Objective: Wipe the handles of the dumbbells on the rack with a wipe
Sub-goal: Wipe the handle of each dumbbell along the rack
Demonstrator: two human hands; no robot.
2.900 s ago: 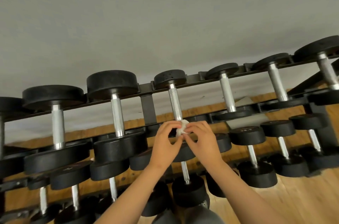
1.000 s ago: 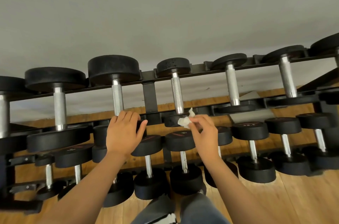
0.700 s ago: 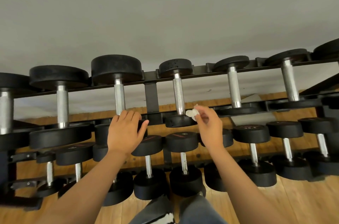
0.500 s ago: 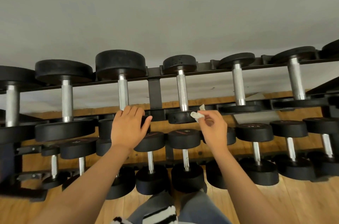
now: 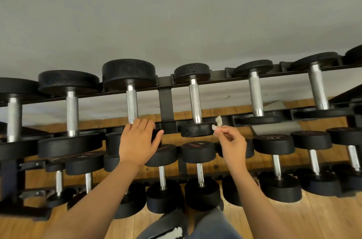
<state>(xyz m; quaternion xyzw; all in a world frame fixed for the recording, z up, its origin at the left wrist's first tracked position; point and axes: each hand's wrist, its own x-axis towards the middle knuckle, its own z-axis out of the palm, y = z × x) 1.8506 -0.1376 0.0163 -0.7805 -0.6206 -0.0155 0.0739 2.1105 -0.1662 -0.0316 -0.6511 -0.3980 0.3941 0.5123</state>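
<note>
Apparently much remains: at the frame centre the right hand (image 5: 232, 141) pinches the wipe (image 5: 217, 123) just beside a top-row dumbbell (image 5: 195, 130), off its handle (image 5: 195, 101), while the left hand (image 5: 137, 141) rests, unclenched, on a neighbouring dumbbell head (image 5: 156, 136).

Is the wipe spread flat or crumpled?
Crumpled: the wipe is a small bunched wad pinched by the right hand.

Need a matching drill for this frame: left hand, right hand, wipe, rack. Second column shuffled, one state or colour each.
Column one
1 left hand
2 right hand
3 wipe
4 rack

Column two
a black metal
b white, crumpled
c pinches the wipe
d rests on the near end of a top-row dumbbell

Pairs: 1-d, 2-c, 3-b, 4-a
</note>
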